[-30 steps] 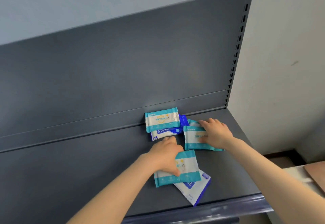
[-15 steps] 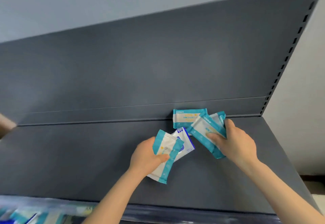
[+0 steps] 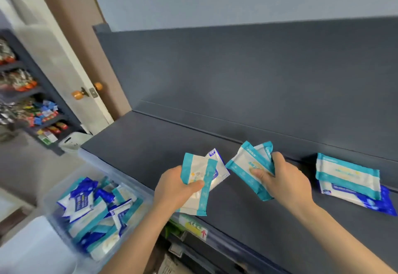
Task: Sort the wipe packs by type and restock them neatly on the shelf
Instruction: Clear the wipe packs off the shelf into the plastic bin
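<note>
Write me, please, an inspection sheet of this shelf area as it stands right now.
Surface: dark grey shelf; a price label sits on its front edge.
Job's things: at the back right, a shelved teal pack lies on a blue pack; mixed packs fill the clear bin, low left.
Clutter: nothing seen.
Grippers: the left hand holds a teal pack with a blue-and-white pack behind it; the right hand grips two teal packs.
Cables: nothing seen.
Surroundings: a door with an orange knob, and snack shelves, far left.
</note>
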